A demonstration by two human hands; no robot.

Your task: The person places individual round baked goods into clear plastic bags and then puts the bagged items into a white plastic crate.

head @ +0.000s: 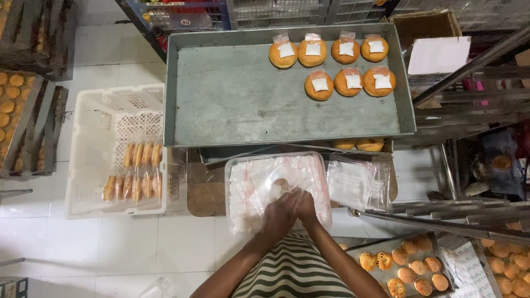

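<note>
Bun (280, 184) in its clear bag (287, 176): I see both hands (290, 212) pressed together pinching it; I'd keep the bag mouth flat and sealed evenly.

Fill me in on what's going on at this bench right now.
A person's left hand and right hand meet over a clear tub of plastic bags, working a bun into a bag; what each grip encloses is hidden. Seven bagged buns lie on the big metal tray. More packed buns stand in the white crate, and unbagged ones wait on a lower tray.
</note>
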